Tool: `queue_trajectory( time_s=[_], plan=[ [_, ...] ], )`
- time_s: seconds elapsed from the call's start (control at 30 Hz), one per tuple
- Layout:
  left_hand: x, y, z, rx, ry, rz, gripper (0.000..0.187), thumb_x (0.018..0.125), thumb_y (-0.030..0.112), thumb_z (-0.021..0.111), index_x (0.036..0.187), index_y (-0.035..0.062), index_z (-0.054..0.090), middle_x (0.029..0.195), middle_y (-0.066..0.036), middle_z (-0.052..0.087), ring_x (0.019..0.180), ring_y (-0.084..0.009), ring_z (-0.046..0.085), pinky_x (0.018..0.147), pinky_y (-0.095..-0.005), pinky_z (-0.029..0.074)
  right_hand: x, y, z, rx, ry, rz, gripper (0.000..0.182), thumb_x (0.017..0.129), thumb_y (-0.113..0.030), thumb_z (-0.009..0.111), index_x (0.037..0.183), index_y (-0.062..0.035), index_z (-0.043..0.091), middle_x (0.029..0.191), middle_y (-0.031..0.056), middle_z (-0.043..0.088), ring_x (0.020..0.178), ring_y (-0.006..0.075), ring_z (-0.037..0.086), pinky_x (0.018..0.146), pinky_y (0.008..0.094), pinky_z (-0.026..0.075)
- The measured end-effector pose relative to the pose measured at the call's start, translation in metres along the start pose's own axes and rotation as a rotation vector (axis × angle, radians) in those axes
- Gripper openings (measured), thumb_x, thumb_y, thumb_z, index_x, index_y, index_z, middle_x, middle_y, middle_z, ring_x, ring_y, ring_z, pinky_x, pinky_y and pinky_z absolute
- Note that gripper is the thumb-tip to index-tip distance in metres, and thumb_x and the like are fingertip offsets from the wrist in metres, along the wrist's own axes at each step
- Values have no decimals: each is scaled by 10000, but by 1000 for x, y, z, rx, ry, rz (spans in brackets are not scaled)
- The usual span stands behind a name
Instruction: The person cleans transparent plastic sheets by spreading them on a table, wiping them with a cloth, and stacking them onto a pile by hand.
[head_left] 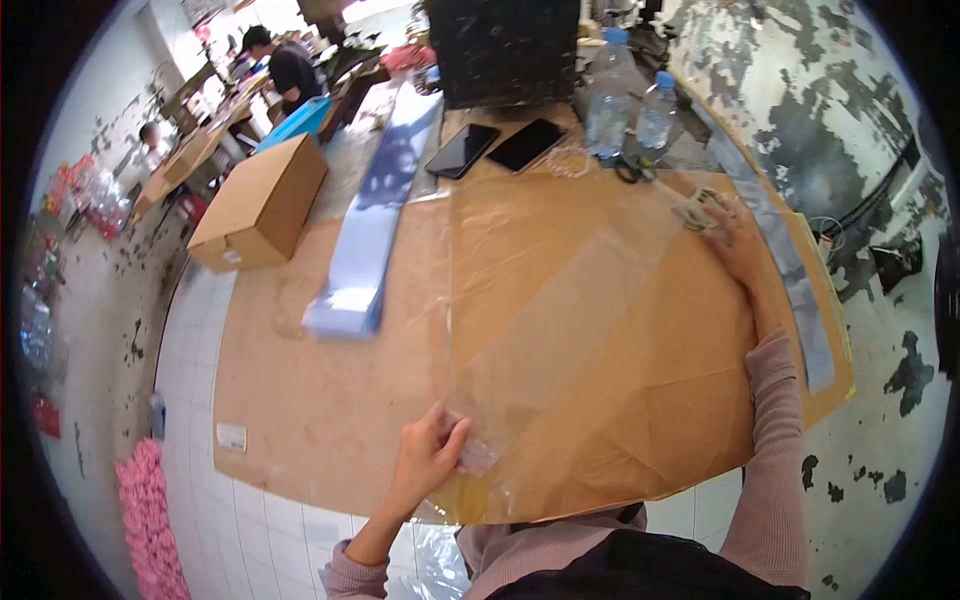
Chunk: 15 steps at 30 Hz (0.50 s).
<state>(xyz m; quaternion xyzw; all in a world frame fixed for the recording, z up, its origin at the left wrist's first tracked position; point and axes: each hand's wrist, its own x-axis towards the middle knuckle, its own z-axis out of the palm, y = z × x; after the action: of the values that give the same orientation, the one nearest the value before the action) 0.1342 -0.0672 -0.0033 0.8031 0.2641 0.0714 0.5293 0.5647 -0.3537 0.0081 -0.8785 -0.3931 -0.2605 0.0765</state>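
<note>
A long clear plastic strip (pixel 585 300) lies slantwise across the cardboard-covered table (pixel 330 400). My left hand (pixel 430 452) is closed on its near end, thumb against the fingers, close to the table's front edge. At the far right, my right hand (pixel 738 240) grips a small crumpled cloth (pixel 702 210) and presses it down by the strip's far end. Left of the strip is a stack of bluish plastic strips (pixel 370 225), stretching toward the back of the table.
A cardboard box (pixel 260 205) stands at the left edge. Toward the back are two phones (pixel 463 151), black-handled scissors (pixel 635 169), two plastic bottles (pixel 608 105) and a dark box (pixel 505 50). A grey strip (pixel 780 240) runs along the right edge. A person (pixel 288 70) is farther back.
</note>
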Motion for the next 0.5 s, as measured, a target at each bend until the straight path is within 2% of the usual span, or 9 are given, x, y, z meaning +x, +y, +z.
queue_trajectory(
  time_s=[0.03, 0.1, 0.2, 0.27, 0.33, 0.37, 0.43, 0.47, 0.5],
  plan=[
    [4, 0, 2, -21, -12, -18, 171, 887, 112, 544, 811, -40, 571, 613, -39, 598, 541, -101, 598, 444, -219, 458, 1, 12, 7, 175, -58, 71, 446, 830, -332, 591, 1175, -57, 528, 1156, 200, 554, 1074, 390, 507, 917, 422, 399],
    [2, 0, 0, -76, -39, -48, 186, 891, 126, 541, 837, -44, 593, 647, -44, 610, 554, -92, 592, 449, -217, 469, -4, 81, 60, 128, 182, 203, 372, 836, -294, 593, 1103, -38, 567, 1003, 149, 629, 957, 311, 578, 836, 371, 440],
    [2, 7, -3, -176, -118, -66, 208, 893, 147, 543, 908, -48, 613, 708, -79, 643, 590, -107, 619, 486, -213, 490, 5, 16, -1, 527, 530, 433, 278, 848, -219, 575, 1027, -7, 586, 912, 78, 630, 823, 205, 582, 734, 321, 451],
    [2, 6, -3, -232, -212, -101, 243, 885, 170, 559, 956, -56, 614, 721, -108, 657, 589, -129, 645, 513, -220, 510, 1, -56, -60, 630, 272, 358, 224, 854, -170, 549, 990, 8, 563, 828, 38, 585, 751, 130, 534, 688, 276, 438],
    [0, 21, 1, -383, -292, -137, 251, 886, 157, 549, 978, -71, 600, 759, -123, 659, 635, -147, 655, 547, -230, 527, -15, -146, -106, 1051, -31, 329, 208, 808, -124, 583, 974, -8, 535, 862, 75, 558, 773, 154, 527, 692, 293, 438],
    [1, 27, 3, -456, -340, -154, 255, 887, 151, 544, 990, -78, 593, 779, -131, 660, 658, -156, 659, 564, -236, 536, -18, -168, -89, 786, 223, -223, 284, 730, -114, 654, 967, -52, 512, 935, 119, 524, 840, 203, 524, 729, 307, 437],
    [1, 18, 8, -436, -414, -146, 248, 877, 120, 541, 1004, -90, 576, 805, -142, 659, 696, -171, 662, 591, -254, 548, -40, -224, -86, 782, 81, -549, 344, 653, -196, 725, 907, -68, 530, 1095, 165, 521, 999, 315, 517, 836, 456, 397],
    [1, 14, 9, -423, -449, -143, 246, 873, 105, 539, 1010, -96, 567, 819, -148, 659, 715, -178, 663, 605, -263, 554, -48, -251, -83, 811, -79, -672, 360, 717, -317, 691, 913, -61, 532, 1258, 175, 464, 1161, 345, 445, 923, 520, 325],
    [1, 18, 7, -279, -450, -125, 241, 866, 87, 534, 1010, -105, 559, 820, -153, 658, 724, -184, 664, 614, -273, 558, -57, -269, -78, 738, -181, -784, 379, 754, -375, 644, 939, -65, 531, 1312, 168, 420, 1214, 335, 398, 952, 522, 297]
  ],
)
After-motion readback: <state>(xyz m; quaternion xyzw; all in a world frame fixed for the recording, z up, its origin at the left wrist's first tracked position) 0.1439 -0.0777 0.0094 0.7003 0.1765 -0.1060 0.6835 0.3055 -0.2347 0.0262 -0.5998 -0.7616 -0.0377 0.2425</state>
